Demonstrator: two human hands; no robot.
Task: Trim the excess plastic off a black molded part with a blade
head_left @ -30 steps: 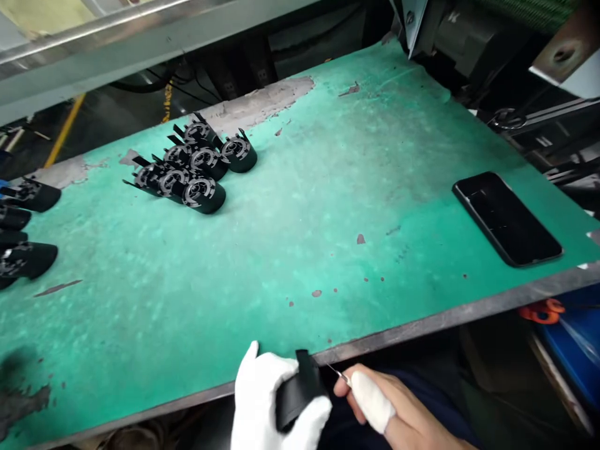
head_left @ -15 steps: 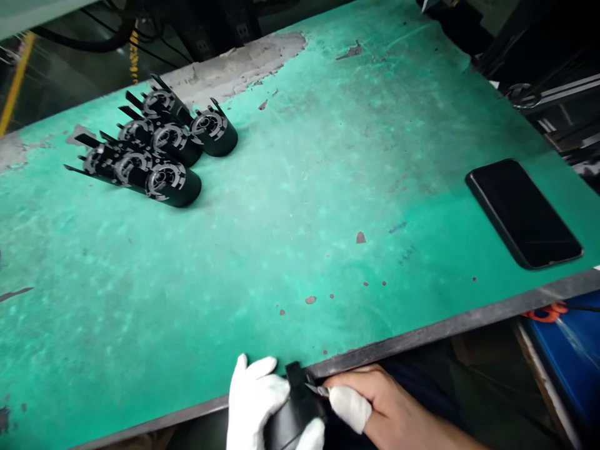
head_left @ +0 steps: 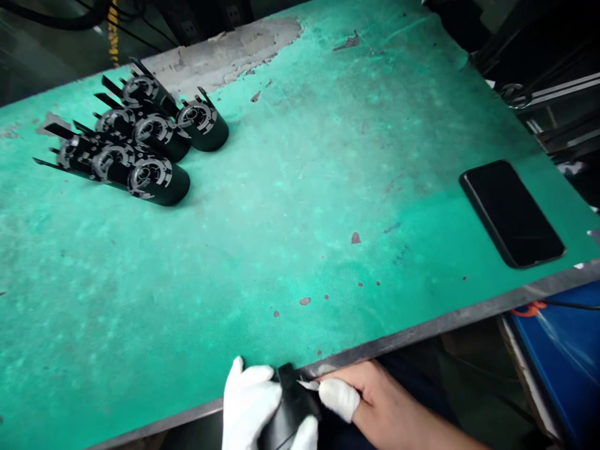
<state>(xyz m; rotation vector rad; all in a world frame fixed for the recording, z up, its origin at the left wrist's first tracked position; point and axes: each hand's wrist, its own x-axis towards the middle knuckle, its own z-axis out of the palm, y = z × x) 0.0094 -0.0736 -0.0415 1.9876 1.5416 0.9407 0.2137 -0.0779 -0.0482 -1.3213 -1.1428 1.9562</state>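
My left hand (head_left: 250,406), in a white glove, is wrapped round a black cylindrical part (head_left: 291,409) at the table's front edge. An upright tab rises from the part's rim. My right hand (head_left: 359,394), bare apart from a white cover on the thumb, pinches a small pointed metal blade (head_left: 308,385). The blade's tip lies against or very near the tab; exact contact cannot be made out. Part of the black piece is cut off by the bottom of the view.
Several black cylindrical parts (head_left: 171,182) with prongs stand grouped on the green table (head_left: 281,206) at the back left. A black phone (head_left: 515,212) lies at the right. Beyond the front edge, at lower right, is a blue surface (head_left: 567,350) with an orange-handled object (head_left: 529,309).
The whole view has shifted slightly, so the table items appear a little further left. Both hands keep their holds, and the blade has stayed near the tab.
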